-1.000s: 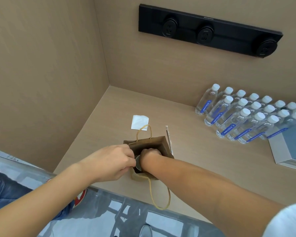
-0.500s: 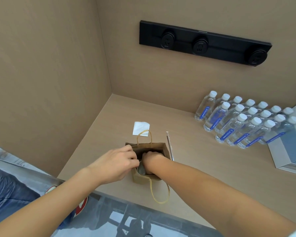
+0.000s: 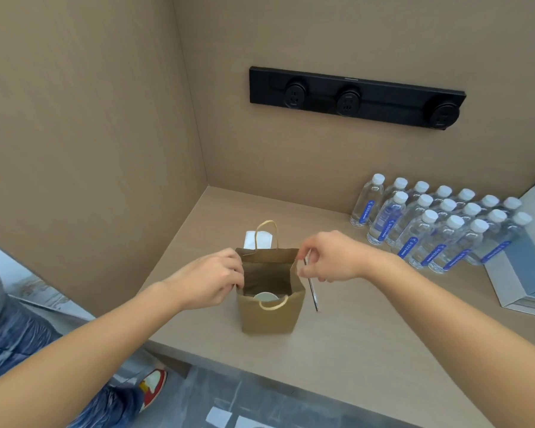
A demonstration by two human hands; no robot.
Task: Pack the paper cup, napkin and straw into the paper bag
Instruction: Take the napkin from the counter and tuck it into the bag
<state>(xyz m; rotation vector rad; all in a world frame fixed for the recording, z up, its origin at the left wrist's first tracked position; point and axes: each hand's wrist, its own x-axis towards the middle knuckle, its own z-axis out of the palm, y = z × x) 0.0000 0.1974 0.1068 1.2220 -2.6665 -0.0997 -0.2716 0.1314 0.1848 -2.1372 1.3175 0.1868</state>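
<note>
A brown paper bag (image 3: pixel 269 316) stands upright on the wooden counter (image 3: pixel 368 329) with its mouth held wide. Inside it, low down, the white lid of the paper cup (image 3: pixel 265 296) shows. My left hand (image 3: pixel 212 278) pinches the bag's left rim. My right hand (image 3: pixel 329 257) pinches the upper right corner of the rim. A folded white napkin (image 3: pixel 259 239) lies flat just behind the bag, partly hidden by its far handle. A thin wrapped straw (image 3: pixel 312 288) lies on the counter along the bag's right side, under my right hand.
Several small water bottles (image 3: pixel 439 227) with white caps stand grouped at the back right. A grey box (image 3: pixel 525 267) sits at the right edge. A black socket strip (image 3: pixel 352 97) is on the back wall. Side wall close on the left; counter edge near me.
My right hand came up out of the bag, leaving the cup inside, and now grips the bag's right rim. The near handle, which hung down the front, now rests at the rim.
</note>
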